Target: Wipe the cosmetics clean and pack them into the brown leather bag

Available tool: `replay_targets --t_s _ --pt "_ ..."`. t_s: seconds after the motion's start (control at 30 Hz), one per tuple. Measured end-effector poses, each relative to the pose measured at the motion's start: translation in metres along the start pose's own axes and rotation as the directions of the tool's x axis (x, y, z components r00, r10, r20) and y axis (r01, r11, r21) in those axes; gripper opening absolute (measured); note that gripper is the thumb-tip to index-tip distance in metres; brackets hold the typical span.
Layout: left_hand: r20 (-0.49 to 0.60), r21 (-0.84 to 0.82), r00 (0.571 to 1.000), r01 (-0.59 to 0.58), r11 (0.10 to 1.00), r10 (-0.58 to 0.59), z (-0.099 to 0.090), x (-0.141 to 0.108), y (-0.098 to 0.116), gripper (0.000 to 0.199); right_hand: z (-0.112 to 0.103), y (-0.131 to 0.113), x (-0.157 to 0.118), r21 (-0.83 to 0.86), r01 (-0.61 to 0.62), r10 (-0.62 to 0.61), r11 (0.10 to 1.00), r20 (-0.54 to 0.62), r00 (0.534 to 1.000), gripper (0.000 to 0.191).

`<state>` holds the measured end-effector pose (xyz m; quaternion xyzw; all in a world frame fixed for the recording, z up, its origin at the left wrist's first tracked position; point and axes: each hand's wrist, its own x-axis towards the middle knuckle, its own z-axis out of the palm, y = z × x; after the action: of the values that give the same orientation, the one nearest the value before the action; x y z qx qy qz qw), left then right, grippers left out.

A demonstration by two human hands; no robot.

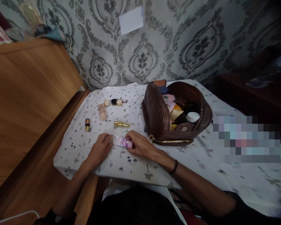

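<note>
A small tube point(122, 142) with a pink, white and purple print lies level, low over the cloth near the table's front edge. My left hand point(101, 147) has its fingers closed at the tube's pale left end. At the other end my right hand point(140, 145) grips the darker tip between thumb and fingers. Just beyond the tube lies a gold lipstick tube point(121, 124). A black and gold lipstick point(87, 125) is farther left. Behind them are a beige squeeze tube point(102, 112) and several small round pots point(114, 102).
An unzipped brown leather bag point(155, 109), full of cosmetics and a white-lidded jar point(193, 117), stands to the right. Behind it shows an orange-brown cylinder point(160, 82). A wooden cabinet point(30, 81) borders the left. The printed tablecloth point(140, 168) has a blurred-out patch at far right.
</note>
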<state>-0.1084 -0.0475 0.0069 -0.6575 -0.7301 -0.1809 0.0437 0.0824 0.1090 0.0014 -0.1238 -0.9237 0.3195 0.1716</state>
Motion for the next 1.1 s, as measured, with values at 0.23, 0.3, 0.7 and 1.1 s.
replay_targets --t_s 0.23,0.3,0.7,1.1 --pt "-0.089 -0.123 0.995 -0.048 0.991 0.038 -0.006 -0.001 0.011 0.028 0.003 0.002 -0.001 0.056 -0.055 0.057 0.997 -0.048 0.997 0.039" --pt "-0.129 -0.171 0.989 -0.097 0.98 0.075 -0.004 0.003 0.028 0.029 0.005 0.004 -0.001 0.089 -0.07 0.076 0.994 -0.06 0.995 0.046" --pt "0.003 -0.041 0.991 -0.133 0.99 0.133 0.001 0.004 0.037 0.033 0.004 0.005 0.001 0.08 -0.052 0.056 0.995 -0.043 0.997 0.057" --pt "0.156 0.01 0.984 0.087 0.996 -0.088 -0.024 -0.002 0.011 0.023 0.003 0.003 0.001 -0.089 -0.01 0.008 0.996 -0.022 1.0 0.022"
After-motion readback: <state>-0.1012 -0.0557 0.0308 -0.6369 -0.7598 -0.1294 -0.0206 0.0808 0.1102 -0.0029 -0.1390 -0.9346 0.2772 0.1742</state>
